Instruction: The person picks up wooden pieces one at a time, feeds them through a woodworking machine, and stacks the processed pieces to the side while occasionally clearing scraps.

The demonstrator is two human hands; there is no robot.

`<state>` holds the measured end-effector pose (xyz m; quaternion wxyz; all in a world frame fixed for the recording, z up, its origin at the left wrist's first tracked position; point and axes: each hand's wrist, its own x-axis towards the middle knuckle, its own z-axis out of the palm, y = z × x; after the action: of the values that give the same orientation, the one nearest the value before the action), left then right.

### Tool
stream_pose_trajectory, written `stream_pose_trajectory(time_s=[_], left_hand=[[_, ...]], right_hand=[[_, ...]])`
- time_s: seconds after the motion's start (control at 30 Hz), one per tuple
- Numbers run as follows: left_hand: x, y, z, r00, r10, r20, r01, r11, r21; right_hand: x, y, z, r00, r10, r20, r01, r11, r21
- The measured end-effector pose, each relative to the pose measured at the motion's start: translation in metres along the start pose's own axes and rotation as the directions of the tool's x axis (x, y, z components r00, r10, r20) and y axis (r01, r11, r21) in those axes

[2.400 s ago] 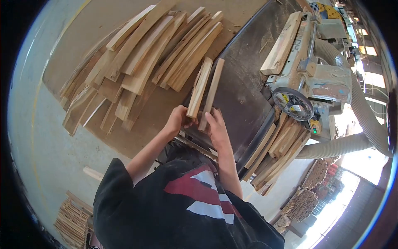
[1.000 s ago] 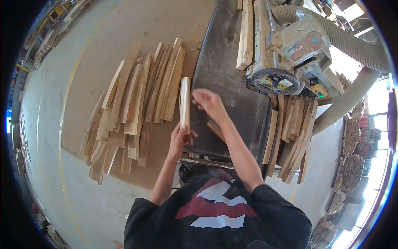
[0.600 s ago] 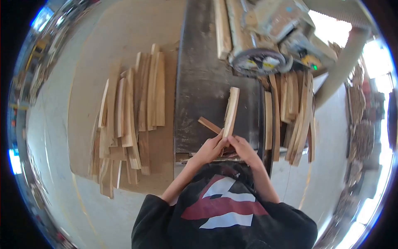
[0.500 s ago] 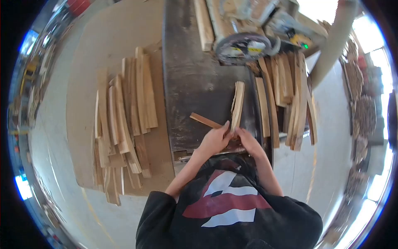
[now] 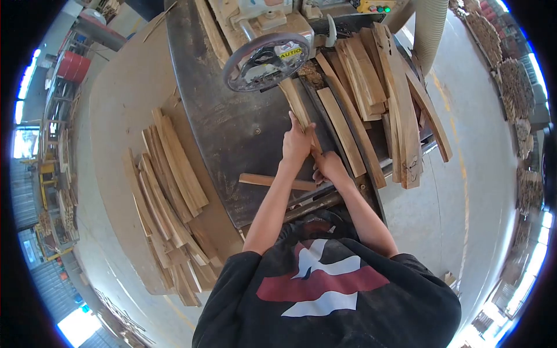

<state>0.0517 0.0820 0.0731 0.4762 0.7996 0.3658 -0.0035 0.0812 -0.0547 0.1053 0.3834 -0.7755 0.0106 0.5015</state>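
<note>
Clock: centre = held strip, 12 = top of view.

Held wood strip [image 5: 296,105] is over the dark machine table [image 5: 229,124], far end at 11, right by the handwheel [image 5: 267,61] rim; can't tell if they touch. Left hand [image 5: 297,144] is wrapped round the strip partway along, thumb and index spread. Right hand [image 5: 331,167] is curled at the near end, pinching it; underside of that grip hidden.

Vs the last frame: strip tilts to 11 instead of just past 12, far end now close to the wheel. Left hand is further up the strip, ahead of the right; they were side by side at the near end. View has swung too, more of the red drum [image 5: 73,66] shows at 9–10.

Loose strip [image 5: 261,180] lies flat on the table at 6–7, crossing under the left forearm, its right end near the right hand. Board stack [image 5: 180,168] at 7–8, on the brown surface [image 5: 119,174] beside the table. Second board pile [image 5: 362,81] at 2–3.

Text: yellow label [image 5: 290,53] inside the wheel reads "AUTIO", rest not visible. No brand readable. Control box [image 5: 371,7] at 1, green button on it. Ribbed hose [image 5: 430,35] at 2.
</note>
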Motion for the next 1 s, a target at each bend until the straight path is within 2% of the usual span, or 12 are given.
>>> stream_pose_trajectory(time_s=[0.13, 0.2, 0.37, 0.47, 0.53, 0.6, 0.67, 0.73, 0.77, 0.87, 0.93, 1.0], left_hand=[[0.026, -0.007, 0.01, 0.998, 0.014, -0.067, -0.012, 0.999, 0.033], [0.04, -0.011, 0.011, 0.995, 0.032, -0.096, -0.027, 0.998, 0.048], [0.07, -0.007, -0.012, 0.994, 0.027, -0.108, -0.026, 1.0, 0.014], [0.074, -0.018, -0.041, 0.998, 0.053, -0.041, -0.059, 0.986, -0.153], [0.051, -0.024, -0.068, 0.993, 0.113, -0.036, -0.118, 0.934, -0.338], [0.014, -0.043, -0.089, 0.987, 0.161, -0.021, -0.161, 0.957, -0.239], [-0.04, -0.038, -0.12, 0.956, 0.289, 0.052, -0.292, 0.955, 0.061], [-0.085, -0.044, -0.14, 0.895, 0.427, 0.129, -0.445, 0.833, 0.33], [-0.096, -0.058, -0.146, 0.894, 0.427, 0.136, -0.447, 0.831, 0.33], [-0.134, -0.104, -0.146, 0.923, 0.331, 0.199, -0.382, 0.854, 0.353], [-0.151, -0.123, -0.138, 0.994, 0.03, 0.101, -0.021, 0.996, -0.089], [-0.163, -0.141, -0.118, 1.0, 0.018, 0.014, -0.016, 0.989, -0.145]], right_hand=[[0.029, 0.002, 0.004, 0.999, 0.042, 0.021, -0.045, 0.985, 0.168], [0.041, 0.002, 0.01, 0.996, -0.085, 0.029, 0.062, 0.882, 0.467], [0.073, -0.022, 0.015, 0.993, -0.105, 0.052, 0.062, 0.848, 0.526], [0.11, -0.057, 0.02, 0.981, -0.175, 0.08, 0.106, 0.84, 0.532], [0.152, -0.086, 0.031, 0.98, -0.193, -0.055, 0.196, 0.862, 0.467], [0.154, -0.119, 0.041, 0.97, -0.216, -0.11, 0.242, 0.859, 0.451], [0.152, -0.125, 0.041, 0.957, -0.222, -0.187, 0.283, 0.854, 0.437], [0.162, -0.131, 0.03, 0.948, -0.316, -0.034, 0.299, 0.853, 0.428], [0.161, -0.127, 0.026, 0.926, -0.376, 0.006, 0.347, 0.86, 0.375], [0.137, -0.089, 0.018, 0.821, -0.536, 0.199, 0.456, 0.824, 0.337], [0.109, -0.06, 0.014, 0.817, -0.535, 0.213, 0.48, 0.837, 0.263], [0.08, -0.031, 0.012, 0.827, -0.543, 0.145, 0.5, 0.829, 0.25]])
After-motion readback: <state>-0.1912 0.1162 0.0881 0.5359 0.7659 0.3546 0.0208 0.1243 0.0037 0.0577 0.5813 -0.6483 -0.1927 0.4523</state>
